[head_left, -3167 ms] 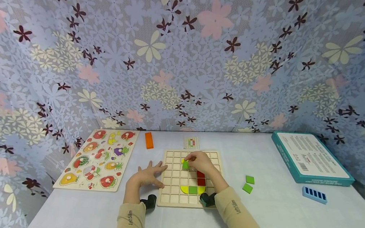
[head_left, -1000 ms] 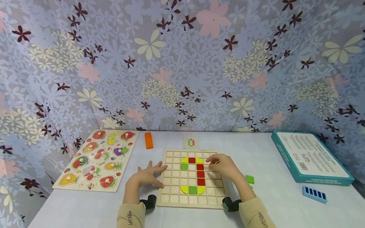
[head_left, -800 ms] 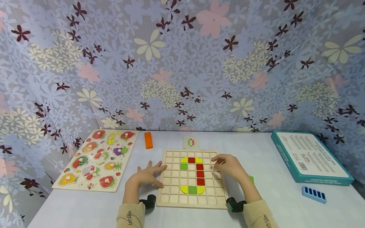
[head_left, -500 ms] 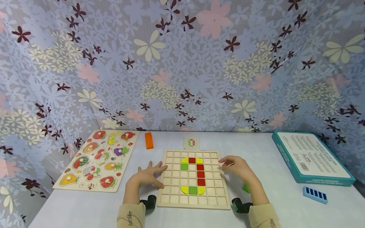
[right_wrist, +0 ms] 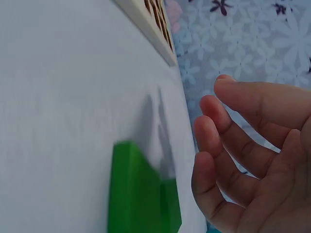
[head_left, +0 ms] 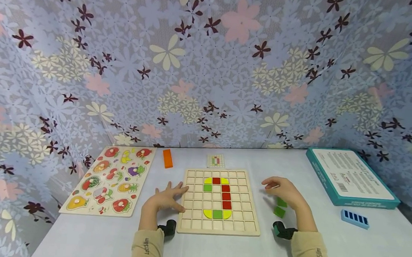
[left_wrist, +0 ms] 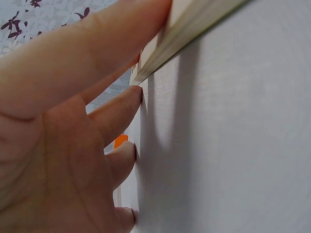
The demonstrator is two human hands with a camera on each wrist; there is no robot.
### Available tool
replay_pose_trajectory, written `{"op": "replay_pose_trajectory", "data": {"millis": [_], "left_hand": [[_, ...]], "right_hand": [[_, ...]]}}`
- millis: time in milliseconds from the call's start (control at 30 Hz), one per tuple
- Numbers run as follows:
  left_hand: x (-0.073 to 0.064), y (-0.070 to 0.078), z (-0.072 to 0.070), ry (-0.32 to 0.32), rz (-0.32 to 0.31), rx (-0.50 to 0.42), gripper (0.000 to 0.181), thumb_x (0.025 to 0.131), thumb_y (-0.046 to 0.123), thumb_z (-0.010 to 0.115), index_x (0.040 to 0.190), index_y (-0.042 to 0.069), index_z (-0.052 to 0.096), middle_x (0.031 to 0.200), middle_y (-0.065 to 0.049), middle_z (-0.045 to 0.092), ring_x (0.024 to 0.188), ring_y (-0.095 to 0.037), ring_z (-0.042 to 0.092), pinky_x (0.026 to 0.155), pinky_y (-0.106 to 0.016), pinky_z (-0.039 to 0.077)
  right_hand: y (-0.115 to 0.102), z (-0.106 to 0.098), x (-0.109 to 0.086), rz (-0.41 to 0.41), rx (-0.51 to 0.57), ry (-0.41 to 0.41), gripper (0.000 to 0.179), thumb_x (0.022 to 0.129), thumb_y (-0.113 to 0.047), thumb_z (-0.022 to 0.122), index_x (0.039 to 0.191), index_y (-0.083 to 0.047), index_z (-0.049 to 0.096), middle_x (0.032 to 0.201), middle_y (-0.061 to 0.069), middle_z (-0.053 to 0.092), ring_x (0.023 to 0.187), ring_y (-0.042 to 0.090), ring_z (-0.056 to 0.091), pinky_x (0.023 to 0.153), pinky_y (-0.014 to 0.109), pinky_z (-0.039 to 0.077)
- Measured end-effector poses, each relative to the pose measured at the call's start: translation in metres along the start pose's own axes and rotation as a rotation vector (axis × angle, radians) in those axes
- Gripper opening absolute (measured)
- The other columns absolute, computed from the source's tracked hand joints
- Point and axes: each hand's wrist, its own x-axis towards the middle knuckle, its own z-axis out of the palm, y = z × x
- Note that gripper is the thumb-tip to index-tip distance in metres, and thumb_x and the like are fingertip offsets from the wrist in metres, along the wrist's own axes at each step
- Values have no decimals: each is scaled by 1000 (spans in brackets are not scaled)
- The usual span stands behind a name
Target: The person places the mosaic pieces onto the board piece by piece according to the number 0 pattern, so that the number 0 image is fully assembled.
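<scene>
A wooden grid board (head_left: pixel 192 221) lies on the table, with red, green and yellow tiles set in its cells. My left hand (head_left: pixel 164 197) rests at the board's left side, fingers spread, thumb and forefinger at its edge. In the left wrist view the left hand (left_wrist: pixel 73 155) touches the board's rim (left_wrist: pixel 194 26). To the right of the board, my right hand (head_left: pixel 284 191) hovers over the table with relaxed, bent fingers and nothing in them. Two green square tiles (head_left: pixel 279 211) lie just below it, seen close in the right wrist view as green tiles (right_wrist: pixel 133 194).
A small pattern card (head_left: pixel 216 161) lies behind the board. An orange block (head_left: pixel 168 158) and a fruit puzzle board (head_left: pixel 113 177) are to the left. On the right stand a teal box (head_left: pixel 352 178) and a blue slotted piece (head_left: pixel 355 219).
The right hand has let go of the green tile, now in the board's upper left of the pattern, and moved right, off the board. The left hand has stayed put.
</scene>
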Motion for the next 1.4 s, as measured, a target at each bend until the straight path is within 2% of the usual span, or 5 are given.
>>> {"op": "replay_pose_trajectory", "data": {"millis": [233, 700, 833, 1133, 1400], "left_hand": [[1, -1, 0, 0, 0, 1, 79, 68, 19, 79, 139, 17, 44, 151, -7, 25, 140, -39, -2, 102, -66, -15], [-1, 0, -1, -3, 9, 5, 79, 68, 19, 79, 139, 16, 44, 151, -8, 25, 140, -39, -1, 101, -67, -14], [-2, 0, 0, -2, 12, 5, 79, 68, 19, 79, 139, 16, 44, 151, -8, 25, 140, -39, -1, 101, -67, -15], [-1, -1, 0, -1, 7, 4, 79, 68, 19, 79, 139, 16, 44, 151, -7, 25, 140, -39, -1, 101, -67, -15], [-1, -1, 0, -5, 10, 1, 79, 69, 18, 79, 139, 16, 43, 152, -8, 24, 140, -40, -1, 101, -67, -15]], "right_hand": [[12, -9, -3, 44, 9, -20, 31, 83, -5, 59, 112, 7, 57, 104, 20, 59, 90, 25, 54, 71, 32, 47], [31, -22, -10, 79, -38, -91, 40, 68, 7, 65, 107, 3, 60, 106, 16, 59, 98, 29, 53, 83, 44, 46], [31, -22, -10, 95, -59, -102, 45, 63, 10, 66, 107, 1, 60, 105, 15, 59, 97, 29, 52, 83, 45, 46], [27, -16, -6, 64, -123, -10, 48, 60, 14, 61, 106, 0, 59, 98, 16, 56, 88, 29, 51, 73, 39, 45], [23, -7, 2, 90, -168, 81, 48, 63, 14, 61, 108, -1, 60, 106, 22, 53, 93, 34, 50, 72, 39, 47]]}}
